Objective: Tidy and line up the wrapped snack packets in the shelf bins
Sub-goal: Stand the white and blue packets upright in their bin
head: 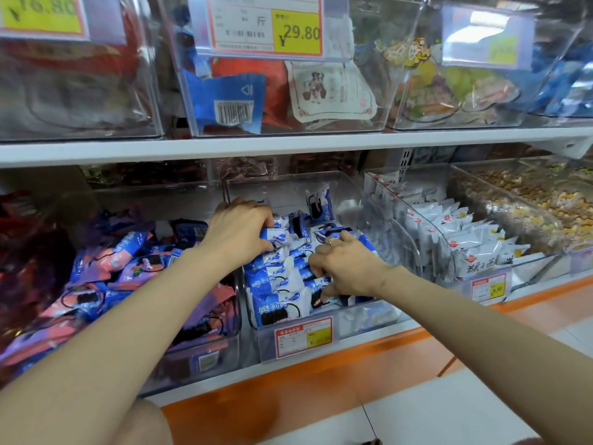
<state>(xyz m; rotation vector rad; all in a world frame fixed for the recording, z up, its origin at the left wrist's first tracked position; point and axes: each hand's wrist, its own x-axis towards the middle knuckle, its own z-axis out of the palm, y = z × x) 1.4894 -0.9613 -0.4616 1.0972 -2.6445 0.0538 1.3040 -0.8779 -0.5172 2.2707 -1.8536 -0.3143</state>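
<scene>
So, left bin (205, 358): clear plastic, heaped with pink, purple and blue packets (128, 284) lying at all angles, some up against the front wall.
Left hand (237, 229): reached over the wall between the left and middle bins, fingers curled down over the tops of the blue-and-white packets at the back left of the middle bin, gripping them.
Middle bin (369, 319): clear, on the lower shelf (321, 374) with its orange front edge; a red-and-yellow price label (303, 337) is fixed to its front.
Blue-and-white packets (272, 284): the task's goods, inside the middle bin, standing on edge in rough rows from front to back, a few tilted; one single packet (319, 203) stands upright alone at the rear.
Right hand (346, 264): in the right half of the middle bin, fingers curled into the rows and holding packets, thumb pointing down toward the front; a ring (331, 241) shows on one finger.
White packets (465, 236): packed upright in the next bin to the right, which carries its own price label (489, 285).
Far-right bin (529, 200): loose small wrapped sweets or nuts, too blurred to tell.
Upper shelf (288, 146): white, carrying more clear bins of mixed packets; a price tag (266, 24) reads 29.80.
</scene>
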